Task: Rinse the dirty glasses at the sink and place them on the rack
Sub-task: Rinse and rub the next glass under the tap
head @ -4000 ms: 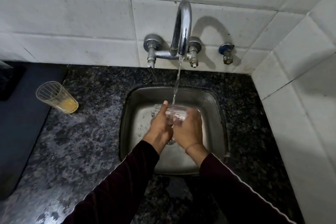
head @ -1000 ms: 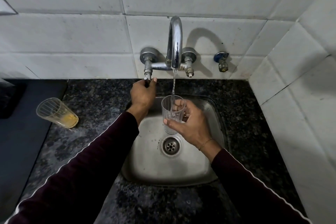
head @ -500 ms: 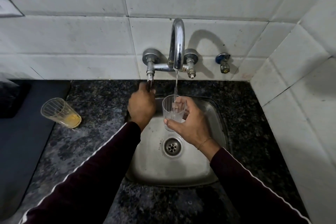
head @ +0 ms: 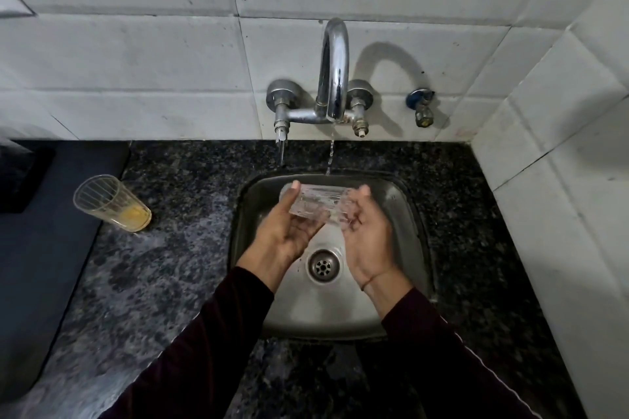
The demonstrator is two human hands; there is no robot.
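We are holding a clear ribbed glass [head: 318, 206] on its side between both palms over the steel sink [head: 413, 214]; our left hand [head: 289, 226] is cupping its one end with fingers only loosely bent, our right hand [head: 366, 231] is pressing the other end with fingers nearly straight. Just above the glass a thin stream of water [head: 330, 155] is falling from the tap [head: 335, 78]. Below our palms the drain [head: 323, 265] is lying uncovered. Well to the left of the grip, a second glass [head: 110, 202] with yellow dregs is standing on the dark speckled counter [head: 170, 265], just beside a dark mat [head: 41, 265]. Nothing is standing between the two glasses
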